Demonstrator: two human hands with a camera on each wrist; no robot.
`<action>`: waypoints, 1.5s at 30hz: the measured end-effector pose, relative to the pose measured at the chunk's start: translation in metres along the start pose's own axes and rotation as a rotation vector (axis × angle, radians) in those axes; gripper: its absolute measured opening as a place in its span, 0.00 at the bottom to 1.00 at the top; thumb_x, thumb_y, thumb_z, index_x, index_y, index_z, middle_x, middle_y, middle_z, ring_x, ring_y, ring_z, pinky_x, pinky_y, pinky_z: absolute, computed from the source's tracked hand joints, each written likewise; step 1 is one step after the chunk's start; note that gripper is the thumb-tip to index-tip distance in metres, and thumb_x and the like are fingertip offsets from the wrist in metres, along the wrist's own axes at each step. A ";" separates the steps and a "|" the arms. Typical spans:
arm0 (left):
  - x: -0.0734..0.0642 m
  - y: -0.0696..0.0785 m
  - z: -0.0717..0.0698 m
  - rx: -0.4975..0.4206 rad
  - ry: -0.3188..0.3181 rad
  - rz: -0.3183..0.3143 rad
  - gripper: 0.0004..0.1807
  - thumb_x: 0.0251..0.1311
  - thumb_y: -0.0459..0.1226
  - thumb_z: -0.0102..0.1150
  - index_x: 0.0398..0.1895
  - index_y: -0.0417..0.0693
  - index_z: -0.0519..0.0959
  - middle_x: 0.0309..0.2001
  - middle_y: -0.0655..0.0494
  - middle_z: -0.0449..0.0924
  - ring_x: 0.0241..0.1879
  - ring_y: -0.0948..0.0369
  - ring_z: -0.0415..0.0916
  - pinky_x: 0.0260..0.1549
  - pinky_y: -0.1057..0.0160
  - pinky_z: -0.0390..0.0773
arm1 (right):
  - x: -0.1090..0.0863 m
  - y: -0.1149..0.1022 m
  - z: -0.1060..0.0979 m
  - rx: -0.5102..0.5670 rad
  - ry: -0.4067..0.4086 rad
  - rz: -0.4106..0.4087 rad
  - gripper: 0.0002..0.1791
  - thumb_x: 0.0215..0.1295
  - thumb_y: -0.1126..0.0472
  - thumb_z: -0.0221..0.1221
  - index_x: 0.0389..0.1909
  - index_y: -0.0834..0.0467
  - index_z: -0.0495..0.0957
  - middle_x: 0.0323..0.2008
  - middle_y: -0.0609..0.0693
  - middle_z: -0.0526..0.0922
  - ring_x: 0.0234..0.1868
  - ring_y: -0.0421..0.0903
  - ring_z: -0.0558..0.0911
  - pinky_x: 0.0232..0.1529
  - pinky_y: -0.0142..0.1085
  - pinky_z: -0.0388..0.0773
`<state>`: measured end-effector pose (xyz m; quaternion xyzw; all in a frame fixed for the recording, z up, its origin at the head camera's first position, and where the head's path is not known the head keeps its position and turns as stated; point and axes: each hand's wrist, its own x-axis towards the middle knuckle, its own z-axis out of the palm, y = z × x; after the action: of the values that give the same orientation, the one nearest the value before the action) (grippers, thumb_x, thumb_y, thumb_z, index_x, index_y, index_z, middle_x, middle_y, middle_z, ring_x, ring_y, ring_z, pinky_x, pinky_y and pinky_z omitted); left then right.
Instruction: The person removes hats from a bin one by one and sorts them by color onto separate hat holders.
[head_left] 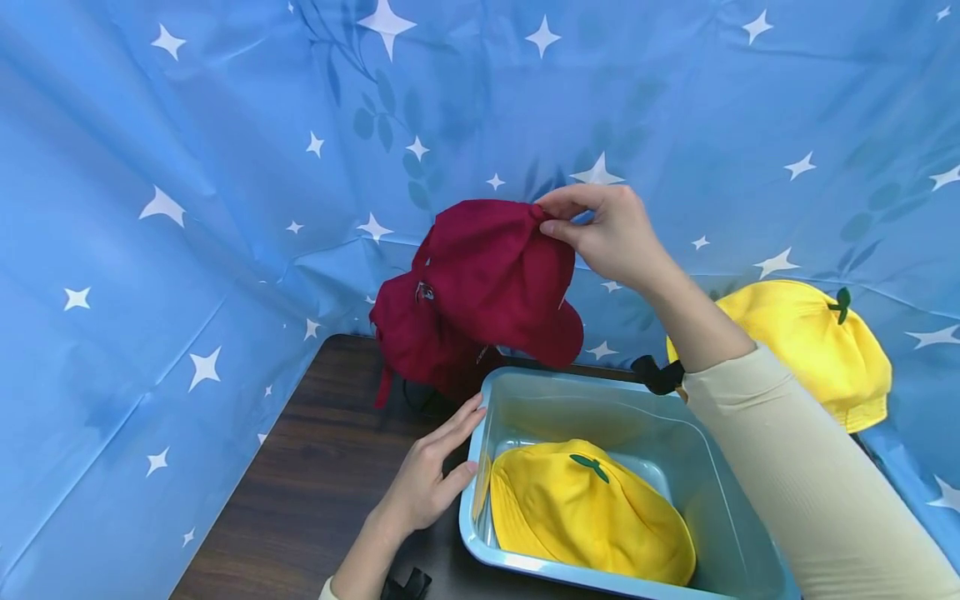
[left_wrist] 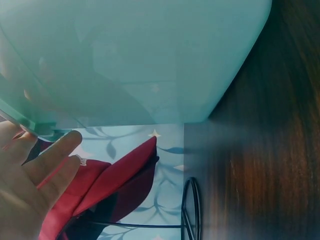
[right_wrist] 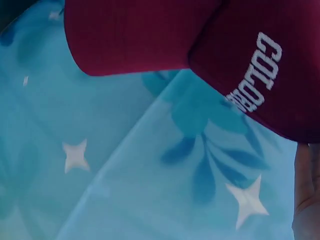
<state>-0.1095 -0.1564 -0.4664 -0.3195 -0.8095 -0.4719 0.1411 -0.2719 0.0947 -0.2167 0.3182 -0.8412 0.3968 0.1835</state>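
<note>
My right hand [head_left: 611, 233] pinches a dark red cap [head_left: 495, 275] by the top of its crown, holding it up behind the bin with the brim hanging down to the right. White letters on the cap's front show in the right wrist view. Behind and below it is a second dark red cap [head_left: 420, 333], partly covered. My left hand [head_left: 431, 471] has its fingers extended, fingertips at the left rim of a light blue plastic bin [head_left: 720, 467]. Inside the bin lies a yellow cap [head_left: 585, 517] with a green leaf on top.
Another yellow cap [head_left: 810, 342] with a green sprout sits at the right, partly behind my right forearm. A thin black cable or wire [left_wrist: 192, 210] stands near the second red cap. The dark wooden table [head_left: 300, 500] meets a blue star-patterned curtain [head_left: 187, 292].
</note>
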 end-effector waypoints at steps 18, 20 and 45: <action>-0.001 0.001 0.001 0.003 -0.001 0.002 0.31 0.70 0.33 0.54 0.77 0.38 0.68 0.80 0.47 0.62 0.75 0.51 0.66 0.69 0.53 0.70 | 0.009 0.002 0.056 0.125 0.100 0.034 0.12 0.68 0.66 0.69 0.51 0.58 0.89 0.42 0.53 0.90 0.45 0.45 0.86 0.42 0.30 0.80; -0.001 0.001 0.001 0.004 0.001 0.002 0.32 0.70 0.33 0.53 0.77 0.38 0.68 0.80 0.47 0.62 0.75 0.51 0.66 0.69 0.53 0.70 | 0.010 0.003 0.064 0.141 0.103 0.033 0.13 0.67 0.66 0.69 0.51 0.58 0.89 0.42 0.53 0.90 0.45 0.45 0.86 0.43 0.31 0.81; 0.001 0.001 -0.001 0.005 -0.001 -0.006 0.32 0.69 0.34 0.54 0.78 0.41 0.67 0.80 0.48 0.62 0.75 0.51 0.66 0.69 0.51 0.70 | 0.011 0.013 0.121 0.097 0.020 0.003 0.13 0.66 0.66 0.70 0.51 0.58 0.90 0.44 0.52 0.91 0.46 0.47 0.88 0.49 0.41 0.82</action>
<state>-0.1099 -0.1570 -0.4649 -0.3169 -0.8117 -0.4701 0.1403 -0.2959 0.0021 -0.2923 0.3213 -0.8197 0.4405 0.1758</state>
